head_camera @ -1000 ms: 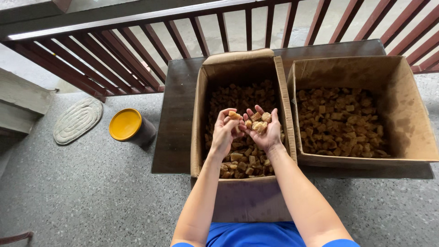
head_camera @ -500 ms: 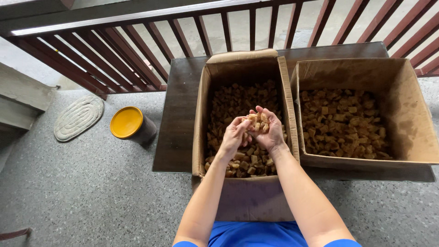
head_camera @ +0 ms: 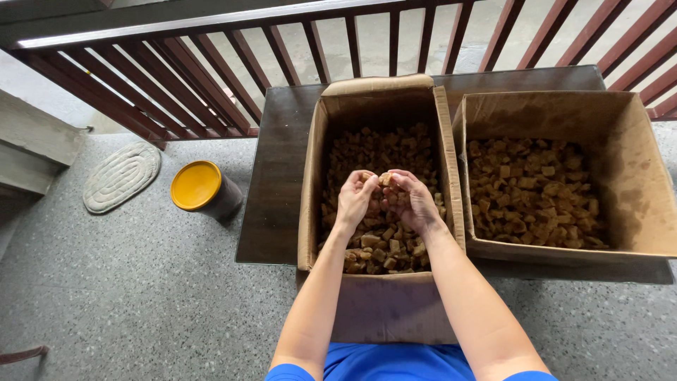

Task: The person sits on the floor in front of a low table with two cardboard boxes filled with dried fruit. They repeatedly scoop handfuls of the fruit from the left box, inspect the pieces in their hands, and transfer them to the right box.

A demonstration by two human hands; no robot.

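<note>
the left hand [head_camera: 355,200] and the right hand [head_camera: 411,202] were raised together over the open tall brown cardboard box [head_camera: 381,106], their fingertips meeting around a small tan-brown chunk [head_camera: 385,179] pinched between them. the left hand's fingers were curled inward against it, and the right hand was cupped and closed on it from the other side; whether more chunks lay in the palms could not be told. both forearms reached forward from a blue sleeve edge [head_camera: 395,363] at the bottom of the view.

below the hands, the box was filled with a heap of rough tan-brown cube-like pieces [head_camera: 377,250]. just beside it to the right stood a wider brown cardboard box [head_camera: 635,183], touching or nearly touching the first, holding a lower layer of the same kind of pieces [head_camera: 532,190]. both boxes sat on a dark brown wooden table [head_camera: 278,183].

to the left on the speckled grey floor [head_camera: 141,296] stood a dark round tub with a yellow lid [head_camera: 197,185], and beyond it lay an oval pale woven mat [head_camera: 121,176]. a reddish-brown slatted wooden railing [head_camera: 211,63] ran behind the table.
</note>
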